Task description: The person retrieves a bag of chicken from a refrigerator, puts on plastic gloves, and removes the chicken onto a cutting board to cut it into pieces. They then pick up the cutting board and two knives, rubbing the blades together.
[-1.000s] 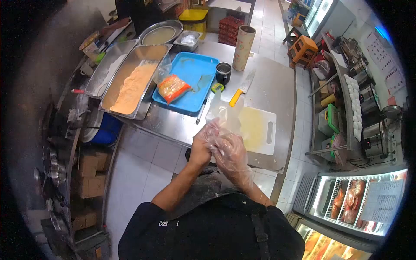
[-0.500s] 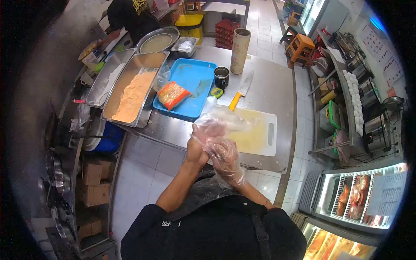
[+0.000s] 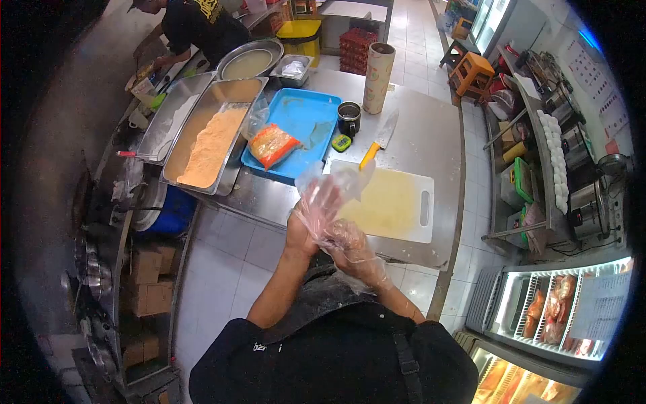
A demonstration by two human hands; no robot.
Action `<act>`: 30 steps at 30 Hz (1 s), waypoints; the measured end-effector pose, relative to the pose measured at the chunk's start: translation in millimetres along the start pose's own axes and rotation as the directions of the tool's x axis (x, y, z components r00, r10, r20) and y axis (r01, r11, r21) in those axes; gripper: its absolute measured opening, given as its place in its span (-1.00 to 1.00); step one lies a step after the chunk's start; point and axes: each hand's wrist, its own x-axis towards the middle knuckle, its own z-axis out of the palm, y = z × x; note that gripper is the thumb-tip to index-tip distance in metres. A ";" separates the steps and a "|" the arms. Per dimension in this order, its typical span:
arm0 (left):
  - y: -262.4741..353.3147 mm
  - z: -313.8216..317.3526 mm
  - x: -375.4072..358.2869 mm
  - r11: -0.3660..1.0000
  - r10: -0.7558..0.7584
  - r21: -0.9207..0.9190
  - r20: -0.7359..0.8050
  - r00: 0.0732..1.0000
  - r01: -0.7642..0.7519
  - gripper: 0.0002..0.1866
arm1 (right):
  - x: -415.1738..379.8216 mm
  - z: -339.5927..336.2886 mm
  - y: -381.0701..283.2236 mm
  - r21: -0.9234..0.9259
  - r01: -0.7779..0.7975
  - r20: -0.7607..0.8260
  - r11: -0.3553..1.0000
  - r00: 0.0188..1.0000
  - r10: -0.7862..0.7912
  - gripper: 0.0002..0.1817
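Note:
A loose clear plastic glove (image 3: 346, 187) covers the fingers of my left hand (image 3: 317, 210), which point forward and look stretched out inside it. My right hand (image 3: 350, 250) wears a similar clear glove; its fingers are closed on the plastic near my left wrist. Both hands are above the near edge of the steel table, just left of a white cutting board (image 3: 397, 205). A yellow-handled knife (image 3: 379, 141) lies beyond the board, beside a green timer (image 3: 341, 143) and a dark metal mug (image 3: 348, 120).
A blue tray (image 3: 306, 111) holds a packet (image 3: 272, 146) with orange ends. To its left are a steel pan (image 3: 180, 151) of orange powder and another of white powder. A plastic-wrap roll (image 3: 378, 77) stands upright behind the knife. Another person (image 3: 202, 27) works at the back left.
My left hand has pushed farther into the plastic glove, and its fingers have straightened. My right hand stays at the glove's cuff. The view has shifted slightly.

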 end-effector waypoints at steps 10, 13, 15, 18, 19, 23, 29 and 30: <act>-4.6 8.9 -1.0 0.998 -0.064 0.039 0.190 0.980 0.057 -0.25 | -14.3 -2.5 16.3 0.005 0.045 0.047 0.999 0.998 -0.046 -0.83; -6.5 1.6 2.8 1.000 0.009 -0.010 0.038 0.999 -0.009 -0.17 | -15.6 -5.2 14.4 0.074 0.076 0.088 0.994 0.993 -0.082 -0.82; -6.7 -2.1 6.3 0.994 -0.002 -0.105 0.064 0.998 0.008 -0.14 | -11.9 -7.4 16.7 0.109 0.083 0.108 0.991 0.990 -0.095 -0.81; -5.7 4.0 -4.5 0.974 -0.109 -0.147 0.351 0.930 0.170 -0.15 | -14.3 -6.9 19.0 0.222 0.038 0.162 0.974 0.984 -0.075 -0.80; -5.6 3.8 -4.9 0.975 -0.106 -0.148 0.350 0.931 0.167 -0.15 | -14.0 -8.8 17.7 0.222 0.026 0.169 0.975 0.984 -0.065 -0.81; -12.8 3.9 -2.2 0.994 -0.110 0.004 0.025 0.994 0.110 -0.03 | -13.2 -5.6 18.5 0.219 0.110 0.151 0.970 0.978 -0.145 -0.81; -3.4 -27.1 1.1 0.964 -0.188 -0.117 0.330 0.925 0.238 -0.03 | -13.7 -6.3 20.1 0.190 0.141 0.272 0.972 0.943 -0.190 -0.78; 1.2 -22.2 0.5 0.968 -0.251 0.111 0.358 0.899 0.226 -0.05 | -15.4 -4.2 19.9 0.194 0.141 0.275 0.971 0.942 -0.191 -0.78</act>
